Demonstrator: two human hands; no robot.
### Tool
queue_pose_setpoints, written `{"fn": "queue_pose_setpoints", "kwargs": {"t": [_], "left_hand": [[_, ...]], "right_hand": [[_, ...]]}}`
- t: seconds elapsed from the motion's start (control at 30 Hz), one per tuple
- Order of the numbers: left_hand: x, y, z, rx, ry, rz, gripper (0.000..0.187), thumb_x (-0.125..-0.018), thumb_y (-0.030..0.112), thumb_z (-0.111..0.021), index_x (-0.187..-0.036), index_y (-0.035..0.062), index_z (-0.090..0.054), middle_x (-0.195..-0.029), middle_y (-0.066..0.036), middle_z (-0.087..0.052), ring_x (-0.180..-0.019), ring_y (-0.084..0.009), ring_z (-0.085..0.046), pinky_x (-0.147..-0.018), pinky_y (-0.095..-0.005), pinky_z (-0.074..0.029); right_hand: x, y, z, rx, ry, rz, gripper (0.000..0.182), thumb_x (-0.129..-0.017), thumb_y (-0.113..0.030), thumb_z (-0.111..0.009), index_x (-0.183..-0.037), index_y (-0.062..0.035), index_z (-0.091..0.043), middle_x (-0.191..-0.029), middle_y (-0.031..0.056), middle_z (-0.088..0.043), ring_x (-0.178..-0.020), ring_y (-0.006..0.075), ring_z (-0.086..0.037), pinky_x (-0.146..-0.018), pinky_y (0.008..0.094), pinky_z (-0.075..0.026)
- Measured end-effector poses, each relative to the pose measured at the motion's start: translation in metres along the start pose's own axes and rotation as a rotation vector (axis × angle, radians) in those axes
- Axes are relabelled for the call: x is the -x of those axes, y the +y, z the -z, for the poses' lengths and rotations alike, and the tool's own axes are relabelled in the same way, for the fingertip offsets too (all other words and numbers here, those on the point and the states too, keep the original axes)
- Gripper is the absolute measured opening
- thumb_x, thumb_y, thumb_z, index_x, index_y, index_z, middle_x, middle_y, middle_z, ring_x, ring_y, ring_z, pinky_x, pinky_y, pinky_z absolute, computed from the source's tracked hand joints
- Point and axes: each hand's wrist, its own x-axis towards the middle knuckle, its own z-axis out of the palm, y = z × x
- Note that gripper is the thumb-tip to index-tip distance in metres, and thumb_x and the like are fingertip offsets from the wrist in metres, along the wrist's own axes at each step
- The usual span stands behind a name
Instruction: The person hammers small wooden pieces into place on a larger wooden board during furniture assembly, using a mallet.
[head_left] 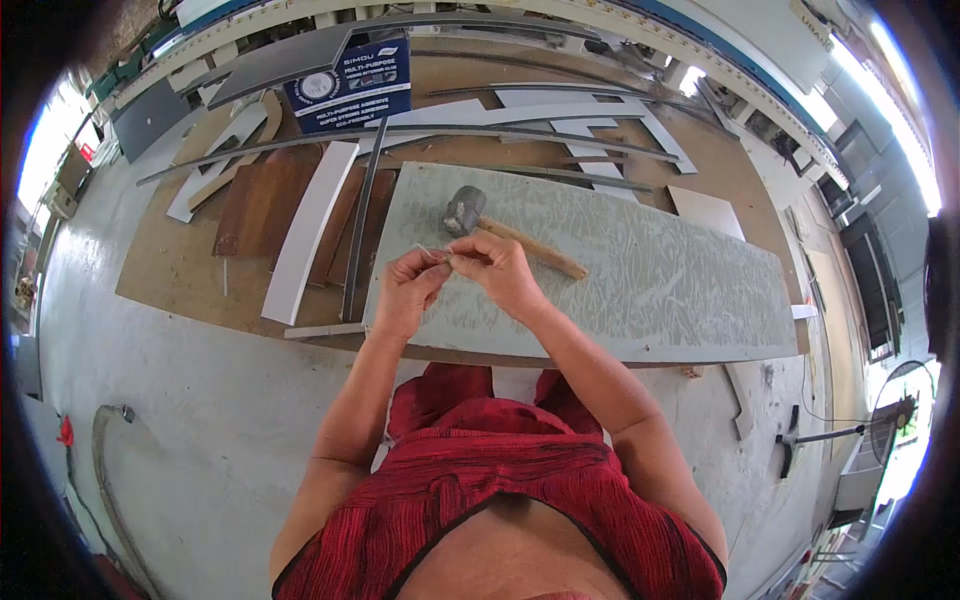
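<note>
Both of my hands meet above the left part of a grey-green board with a streaky surface. My left hand pinches a small, thin, pale piece whose kind I cannot make out. Fingertips of my right hand are pressed together against the same spot, closed on something too small to name. Just beyond them a mallet lies on the board, with a dark grey head and a wooden handle. My right hand hides part of that handle.
A dark blue adhesive box stands at the back. White strips, dark metal strips and brown panels lie left of the board on a large brown sheet. A fan stands on the right.
</note>
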Motion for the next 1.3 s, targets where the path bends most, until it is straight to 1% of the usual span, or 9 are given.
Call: {"fn": "queue_pose_setpoints", "kwargs": {"t": [0.33,0.43,0.53,0.63,0.73,0.9,1.0,1.1,1.3], "left_hand": [[0.005,0.006,0.002,-0.099,0.049,0.079,0.009,-0.077,0.009,-0.066,-0.082,0.0030,-0.062,-0.060,0.005,-0.051,-0.046,-0.0016,-0.038,-0.041,-0.0179,-0.027],[0.005,0.005,0.007,-0.161,0.085,0.069,0.009,-0.075,0.010,-0.066,-0.079,0.0026,-0.062,-0.059,0.005,-0.051,-0.048,-0.0017,-0.039,-0.042,-0.0177,-0.027],[0.005,0.008,0.018,-0.265,0.149,0.062,0.009,-0.075,0.009,-0.066,-0.079,0.0016,-0.063,-0.060,0.005,-0.052,-0.049,-0.0016,-0.039,-0.043,-0.0173,-0.028],[0.001,0.014,0.051,-0.463,0.357,-0.079,0.010,-0.075,0.009,-0.065,-0.080,0.0006,-0.063,-0.060,0.005,-0.051,-0.049,-0.0017,-0.040,-0.044,-0.0176,-0.029],[0.006,0.040,0.094,-0.351,0.471,-0.068,0.009,-0.075,0.009,-0.065,-0.080,0.0016,-0.064,-0.061,0.004,-0.053,-0.047,-0.0007,-0.039,-0.041,-0.0171,-0.027],[0.020,0.062,0.118,-0.268,0.467,-0.028,0.010,-0.075,0.008,-0.065,-0.081,0.0006,-0.065,-0.062,0.003,-0.055,-0.046,-0.0007,-0.038,-0.040,-0.0168,-0.026],[0.014,0.051,0.116,-0.346,0.406,0.021,0.012,-0.074,0.010,-0.066,-0.082,0.0010,-0.066,-0.062,0.003,-0.056,-0.046,-0.0015,-0.039,-0.041,-0.0175,-0.027],[0.000,0.025,0.117,-0.446,0.354,0.057,0.014,-0.074,0.013,-0.068,-0.082,0.0012,-0.067,-0.061,0.002,-0.055,-0.046,-0.0024,-0.039,-0.041,-0.0187,-0.029],[-0.008,-0.016,0.128,-0.539,0.310,0.014,0.016,-0.074,0.017,-0.069,-0.082,0.0031,-0.068,-0.062,0.004,-0.055,-0.052,-0.0034,-0.042,-0.047,-0.0204,-0.032]], "right_hand": [[-0.020,0.013,-0.008,-0.230,0.212,-0.029,0.004,-0.079,-0.003,-0.062,-0.081,0.0002,-0.060,-0.072,-0.0003,-0.055,-0.066,0.0068,-0.048,-0.059,0.0219,-0.041],[-0.025,0.012,-0.007,-0.134,0.063,0.036,0.005,-0.080,-0.004,-0.060,-0.082,0.0005,-0.059,-0.071,0.0005,-0.055,-0.065,0.0067,-0.047,-0.059,0.0221,-0.040],[-0.025,-0.001,-0.012,-0.391,-0.017,-0.008,0.006,-0.081,-0.005,-0.060,-0.083,0.0007,-0.059,-0.073,0.0006,-0.056,-0.067,0.0072,-0.049,-0.060,0.0229,-0.041],[-0.019,-0.019,-0.026,-0.354,-0.124,-0.045,0.008,-0.081,-0.008,-0.060,-0.082,0.0006,-0.059,-0.071,0.0016,-0.055,-0.069,0.0090,-0.050,-0.062,0.0252,-0.043],[-0.001,0.001,-0.061,0.032,-0.277,0.047,0.009,-0.079,-0.010,-0.061,-0.082,-0.0011,-0.060,-0.071,0.0047,-0.057,-0.068,0.0167,-0.055,-0.063,0.0302,-0.045],[0.036,0.021,-0.111,0.671,-0.559,0.341,0.012,-0.074,-0.013,-0.060,-0.083,-0.0067,-0.063,-0.098,0.0111,-0.056,-0.095,0.0329,-0.052,-0.078,0.0440,-0.041],[0.039,0.023,-0.107,0.732,-0.517,0.482,0.019,-0.068,-0.010,-0.063,-0.087,-0.0081,-0.061,-0.110,0.0122,-0.051,-0.105,0.0316,-0.047,-0.089,0.0457,-0.035],[0.036,0.033,-0.094,0.672,-0.443,0.488,0.028,-0.063,-0.009,-0.062,-0.091,-0.0085,-0.063,-0.115,0.0140,-0.046,-0.106,0.0331,-0.046,-0.086,0.0448,-0.038],[0.010,0.057,-0.016,0.637,-0.171,0.380,0.029,-0.065,-0.010,-0.064,-0.094,-0.0067,-0.060,-0.108,0.0158,-0.051,-0.106,0.0347,-0.047,-0.088,0.0419,-0.040]]}}
